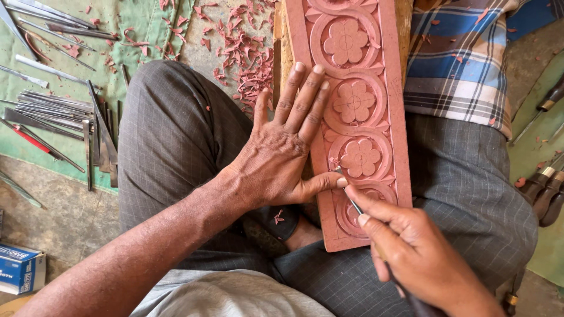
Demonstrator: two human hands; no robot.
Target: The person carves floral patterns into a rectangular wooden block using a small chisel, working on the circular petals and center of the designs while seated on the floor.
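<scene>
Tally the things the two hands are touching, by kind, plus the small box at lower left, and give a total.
Carved reddish wooden panel, under the left hand: 1
Thin metal carving tool, in the right hand: 1
Blue and white box: 1
Total: 3

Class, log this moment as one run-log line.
left hand: flat on carved panel | right hand: holds chisel, tip in the carving | panel on lap | shavings and tools on floor

Loose chisels (pixel 56 111) on green cloth (pixel 35 64), reddish shavings (pixel 244 50), blue box (pixel 20 270).
</scene>
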